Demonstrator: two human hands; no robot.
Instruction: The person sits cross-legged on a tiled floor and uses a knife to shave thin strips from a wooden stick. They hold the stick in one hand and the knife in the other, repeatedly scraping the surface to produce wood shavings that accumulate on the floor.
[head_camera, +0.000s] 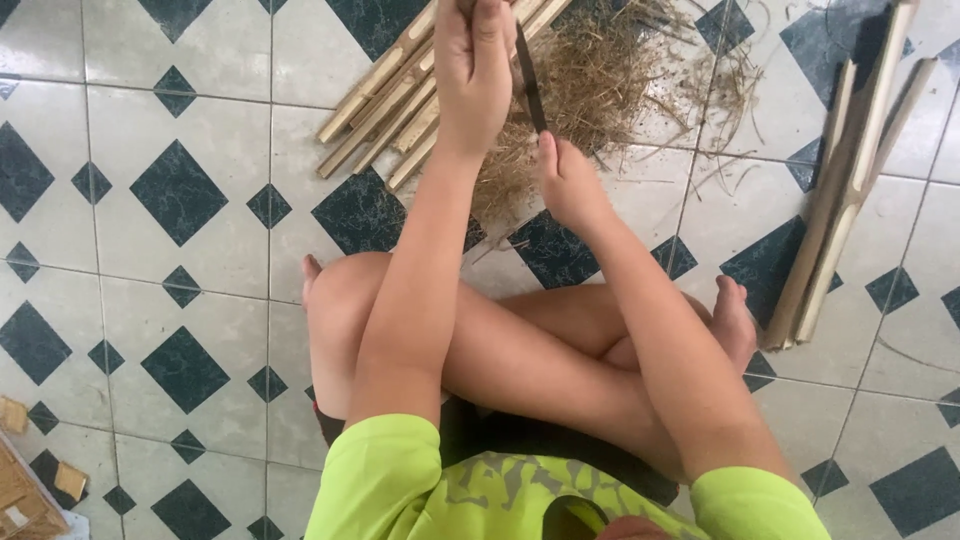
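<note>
I sit cross-legged on a tiled floor. My left hand (475, 75) is raised at the top of the view, its fingers closed around a thin strip that is mostly hidden by the hand and the frame edge. My right hand (567, 185) grips the handle of a knife. Its dark blade (531, 85) points up and away, lying against my left hand's fingers. A bundle of split bamboo sticks (385, 105) lies just left of my left hand. A heap of dry shavings (610, 85) lies behind both hands.
Several long bamboo slats (850, 190) lie on the floor at the right, beside my foot (735, 320). A cardboard box and scraps (25, 495) sit at the lower left corner. The floor is pale tile with dark diamonds (180, 190).
</note>
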